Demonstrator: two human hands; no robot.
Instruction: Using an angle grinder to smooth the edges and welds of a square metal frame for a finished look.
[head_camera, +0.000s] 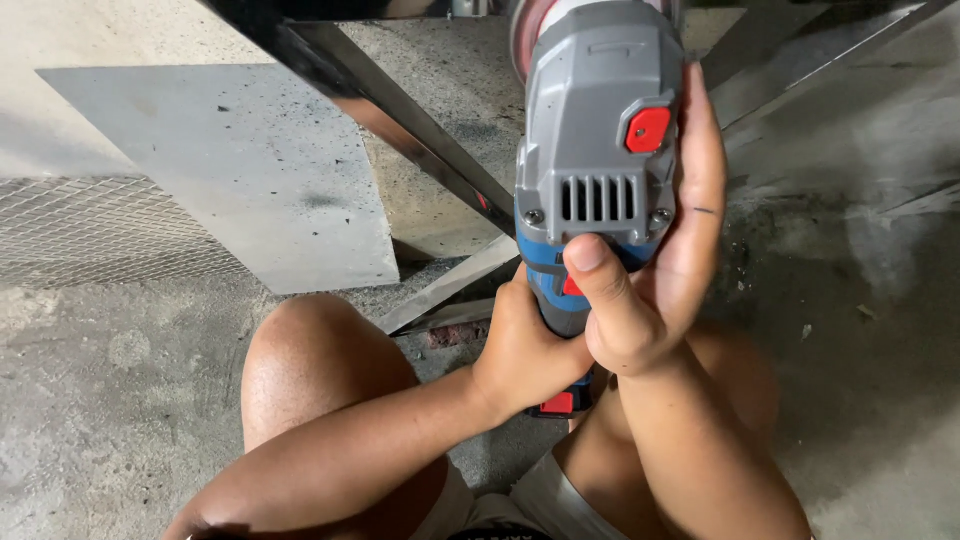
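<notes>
Grey-and-blue cordless angle grinder with red buttons (598, 150), a hand-held power tool, fills the upper centre of the view, its head pointing to twelve o'clock and its battery end down at six o'clock between the person's bare knees.

Largest around it is the dusty concrete floor (870, 300), which runs to every edge. At ten o'clock lies a flat grey sheet-metal panel (220, 160), with a patch of expanded wire mesh (90, 230) beside it at nine o'clock. A long polished steel bar (400, 125) slants from eleven o'clock down toward the tool, and thinner steel strips lie at one o'clock.

The right hand (660, 270) is wrapped round the grinder's body from the three o'clock side, thumb pressed on the blue neck just under the vent slots. The left hand (530, 350) is closed tight round the lower handle near the red battery catch.

By my reading the tool is being steadied and readied at the steel frame, disc end just out of sight at the top. Any contact with the metal would call for a firm two-handed hold and a level head.
</notes>
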